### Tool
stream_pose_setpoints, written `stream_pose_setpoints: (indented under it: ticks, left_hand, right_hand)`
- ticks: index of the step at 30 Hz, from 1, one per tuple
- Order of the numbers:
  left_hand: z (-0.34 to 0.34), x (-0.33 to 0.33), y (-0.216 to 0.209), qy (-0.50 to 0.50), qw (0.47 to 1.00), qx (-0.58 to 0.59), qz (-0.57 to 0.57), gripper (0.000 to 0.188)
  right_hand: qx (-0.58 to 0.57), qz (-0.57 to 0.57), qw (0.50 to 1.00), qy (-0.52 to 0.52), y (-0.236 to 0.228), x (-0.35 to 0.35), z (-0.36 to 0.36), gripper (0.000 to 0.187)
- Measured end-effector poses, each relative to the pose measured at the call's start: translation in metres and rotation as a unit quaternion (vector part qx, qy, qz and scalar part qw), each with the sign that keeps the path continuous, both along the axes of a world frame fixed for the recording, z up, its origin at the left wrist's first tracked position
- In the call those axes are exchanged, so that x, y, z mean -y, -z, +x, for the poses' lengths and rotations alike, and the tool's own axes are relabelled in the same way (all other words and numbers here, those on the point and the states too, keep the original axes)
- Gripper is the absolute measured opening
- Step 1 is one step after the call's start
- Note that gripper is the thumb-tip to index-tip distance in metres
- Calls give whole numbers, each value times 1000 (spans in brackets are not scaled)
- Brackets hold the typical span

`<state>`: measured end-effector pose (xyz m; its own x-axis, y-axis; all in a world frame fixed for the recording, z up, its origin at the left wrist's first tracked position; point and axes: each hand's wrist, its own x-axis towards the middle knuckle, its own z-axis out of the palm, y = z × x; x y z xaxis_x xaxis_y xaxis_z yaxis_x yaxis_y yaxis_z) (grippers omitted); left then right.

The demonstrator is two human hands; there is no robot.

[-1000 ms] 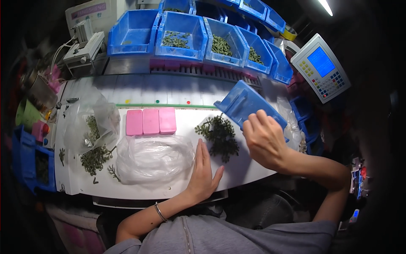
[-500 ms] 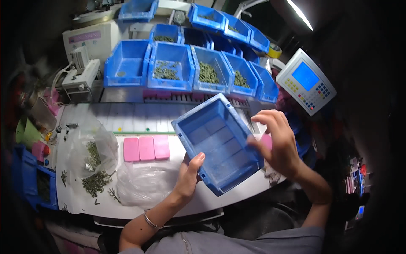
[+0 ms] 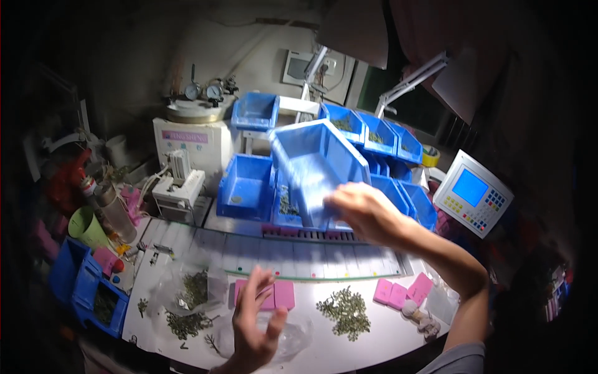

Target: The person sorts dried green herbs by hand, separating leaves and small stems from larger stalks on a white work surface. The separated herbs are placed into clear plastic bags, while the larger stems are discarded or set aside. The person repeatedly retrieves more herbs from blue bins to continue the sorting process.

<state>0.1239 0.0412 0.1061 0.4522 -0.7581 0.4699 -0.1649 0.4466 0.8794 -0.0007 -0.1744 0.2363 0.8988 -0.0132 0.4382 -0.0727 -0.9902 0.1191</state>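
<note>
A blue plastic bin [image 3: 324,146] is held up before the rack, tilted, its inside turned partly toward me. My right hand [image 3: 377,215] is closed on its near edge. Nothing shows inside the bin, though motion smears its lower part. My left hand [image 3: 255,324] holds nothing; its fingers are apart above the white table, by several pink blocks [image 3: 284,294] and a clear plastic bag [image 3: 296,333]. A loose pile of small dark greenish pieces [image 3: 346,313] lies on the table to the right of that hand.
Blue bins [image 3: 246,187] stand in tiers at the back, some holding small pieces. A control panel with a blue screen [image 3: 470,190] is at right. More pink blocks [image 3: 398,293] lie right. Another bag [image 3: 193,290] with pieces and blue bins [image 3: 99,305] are left.
My left hand has let go of the bin, and my right hand, open before, now grips it. The bin has moved away toward the rack. The view has tilted up.
</note>
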Motion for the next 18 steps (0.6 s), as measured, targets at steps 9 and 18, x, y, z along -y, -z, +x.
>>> stream_pose_setpoints:
  ticks: [9, 18]
  left_hand:
    - [18, -75, 37, -251, 937, 223, 98, 28]
    - [28, -88, 46, -288, 920, 239, 114, 23]
  right_hand:
    - [87, -32, 982, 166, -34, 161, 121, 34]
    - [58, 8, 971, 230, -31, 216, 159, 38]
